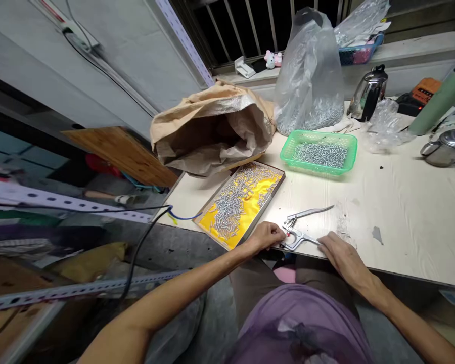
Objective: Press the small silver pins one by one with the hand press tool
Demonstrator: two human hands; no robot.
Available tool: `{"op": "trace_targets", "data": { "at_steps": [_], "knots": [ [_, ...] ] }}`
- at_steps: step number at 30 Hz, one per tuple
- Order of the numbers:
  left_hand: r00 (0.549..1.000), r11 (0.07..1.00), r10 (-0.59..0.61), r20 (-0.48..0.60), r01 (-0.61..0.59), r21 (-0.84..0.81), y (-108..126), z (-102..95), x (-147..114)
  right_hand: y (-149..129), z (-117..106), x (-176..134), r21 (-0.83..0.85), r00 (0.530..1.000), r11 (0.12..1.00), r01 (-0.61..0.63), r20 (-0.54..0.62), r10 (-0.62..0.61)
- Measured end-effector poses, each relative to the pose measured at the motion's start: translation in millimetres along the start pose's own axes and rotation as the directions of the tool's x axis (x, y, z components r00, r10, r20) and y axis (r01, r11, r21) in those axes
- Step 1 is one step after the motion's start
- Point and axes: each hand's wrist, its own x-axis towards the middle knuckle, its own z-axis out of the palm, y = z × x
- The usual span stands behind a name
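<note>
"Call the surface."

"Pale, wood-grained tabletop (402, 212), pushed up under a barred window (242, 30), grey-white wall (129, 40) off to the left! Across the back: a gaping paper sack (220, 151), a clear plastic bag (309, 71), a shiny kettle (369, 91)."

"And the tool?"

"Metal pliers (298, 236), close to the front edge, between the hands! Left hand (263, 236) at the head, fingers curled and bunched; what they pinch, if anything, I cannot tell. Right hand (343, 258), fingers together, tips at the end of the lower handle; gripping or only touching, cannot tell."

"Room to move?"

"Tight on the left: a shallow tray (253, 206) lies slantwise just beside the left hand, its near corner at the table's edge. On the right, pale surface stretches towards a lidded metal mug (445, 151), well apart from the right hand. Beyond the pliers, a green basket (313, 168)."

"Textures?"

"Glossy yellow lining in the tray, strewn with little silvery pins (229, 205), thickest at the near left! The basket is latticed plastic, rounded at the corners, with more small metal pieces (320, 153) inside. The sack's crinkled; the pliers are smooth, their handles splayed, a small coil spring between them."
</note>
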Motion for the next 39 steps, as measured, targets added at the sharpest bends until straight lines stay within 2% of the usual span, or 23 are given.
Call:
{"op": "trace_targets", "data": {
  "at_steps": [8,12,15,19,23,26,29,36,38,39],
  "knots": [
    [0.997,0.995,-0.029,0.074,0.022,0.098,6.8,-1.8,4.7,3.3,6.3,-0.1,0.028,1.000,1.000,-0.008,-0.019,0.008],
    [0.987,0.988,-0.013,0.163,-0.012,0.154,12.8,-6.1,5.5,0.0,2.9,2.0,-0.002,1.000,1.000,-0.002,-0.007,0.002],
    [0.979,0.989,-0.035,0.200,0.006,0.145,15.2,-6.9,4.5,-4.6,-1.1,3.0,-0.052,1.000,0.999,0.007,-0.014,-0.008],
    [0.982,0.990,-0.058,0.181,0.034,0.134,15.0,-5.2,3.2,-4.5,-5.0,5.7,-0.158,0.999,0.987,0.039,0.023,-0.036],
    [0.985,0.990,-0.057,0.162,0.036,0.133,13.2,-3.3,2.8,8.7,-8.3,19.2,-0.282,0.997,0.957,0.066,0.044,-0.056],
    [0.986,0.990,-0.061,0.156,0.040,0.136,12.7,-2.8,2.1,20.2,-10.3,35.7,-0.375,0.993,0.925,0.069,0.115,-0.027],
    [0.985,0.990,-0.062,0.162,0.040,0.138,13.2,-2.9,1.6,24.6,-12.3,48.5,-0.390,0.983,0.916,0.092,0.180,-0.023],
    [0.985,0.981,-0.093,0.143,0.067,0.180,8.1,-3.7,1.9,15.5,-16.4,50.9,-0.409,0.991,0.908,0.091,0.131,-0.040],
    [0.995,0.962,-0.048,0.084,0.023,0.272,4.3,-2.5,-2.3,13.4,-15.2,48.5,-0.407,0.990,0.909,0.092,0.135,-0.039],
    [0.999,0.942,0.030,0.031,-0.039,0.334,2.8,-0.9,-5.3,12.5,-14.1,47.4,-0.406,0.990,0.910,0.088,0.133,-0.037]
  ]
}}
